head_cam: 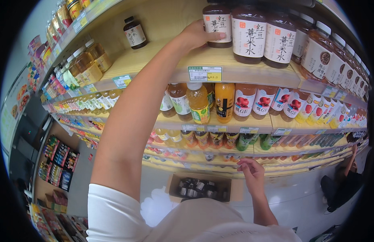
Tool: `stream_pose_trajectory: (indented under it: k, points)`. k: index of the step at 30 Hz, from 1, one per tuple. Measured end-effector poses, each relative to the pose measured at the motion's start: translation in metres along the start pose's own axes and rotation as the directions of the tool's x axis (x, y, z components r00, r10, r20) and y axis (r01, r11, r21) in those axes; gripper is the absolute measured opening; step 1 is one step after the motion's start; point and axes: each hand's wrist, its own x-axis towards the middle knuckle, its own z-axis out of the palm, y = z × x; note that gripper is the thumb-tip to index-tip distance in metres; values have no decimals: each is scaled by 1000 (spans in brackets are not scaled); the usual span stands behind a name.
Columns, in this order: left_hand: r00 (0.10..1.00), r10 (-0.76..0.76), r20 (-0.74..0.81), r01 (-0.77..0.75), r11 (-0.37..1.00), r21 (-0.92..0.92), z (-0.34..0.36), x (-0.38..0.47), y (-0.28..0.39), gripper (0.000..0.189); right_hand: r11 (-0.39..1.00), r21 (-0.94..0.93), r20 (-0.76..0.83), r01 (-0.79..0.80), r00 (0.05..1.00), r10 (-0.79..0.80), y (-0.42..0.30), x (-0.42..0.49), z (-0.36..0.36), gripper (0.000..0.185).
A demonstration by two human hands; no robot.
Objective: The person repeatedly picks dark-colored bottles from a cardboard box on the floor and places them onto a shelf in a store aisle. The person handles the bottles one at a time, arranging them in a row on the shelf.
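My left hand (pixel 202 35) reaches up to the upper wooden shelf (pixel 172 57) and grips a dark drink bottle (pixel 216 22) with a white label, its thumb across the front. Two similar dark bottles stand right beside it, a large one (pixel 249 36) and another (pixel 280 42). Farther left a smaller dark bottle (pixel 135 33) stands by itself on the same shelf. Lower down, my right hand (pixel 252 174) hangs in front of the bottom shelves with curled fingers and nothing visible in it. An open cardboard box (pixel 172 187) holding several dark bottles (pixel 194 187) sits on the floor.
Brown bottles with white caps (pixel 320 51) line the shelf's right end. Amber bottles (pixel 87 62) stand at its left. Price tags (pixel 205 74) run along the shelf edge above juice bottles (pixel 224 103). Another person (pixel 341 187) crouches at the right. A product rack (pixel 58 163) stands left.
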Motion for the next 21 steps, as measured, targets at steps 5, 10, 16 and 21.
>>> stream_pose_trajectory:
  k: [5, 10, 16, 21]
  points:
    - [994, 56, -97, -52, 998, 47, 8, 9, -11, 49, 999, -26, 61, 29, 998, -28, 8, -2, 8, 19]
    - [991, 92, -96, -68, 971, 228, 4, 21, -25, 60, 999, -43, 89, -14, 996, 18, 14, -11, 10, 18]
    - [979, 146, -139, -102, 953, 286, 4, 26, -35, 67, 996, -85, 74, -20, 997, 26, 9, -20, 10, 19]
    - [999, 54, 1, -53, 979, 198, -9, 0, -9, 61, 991, -130, 75, -29, 996, 39, 20, -24, 6, 19]
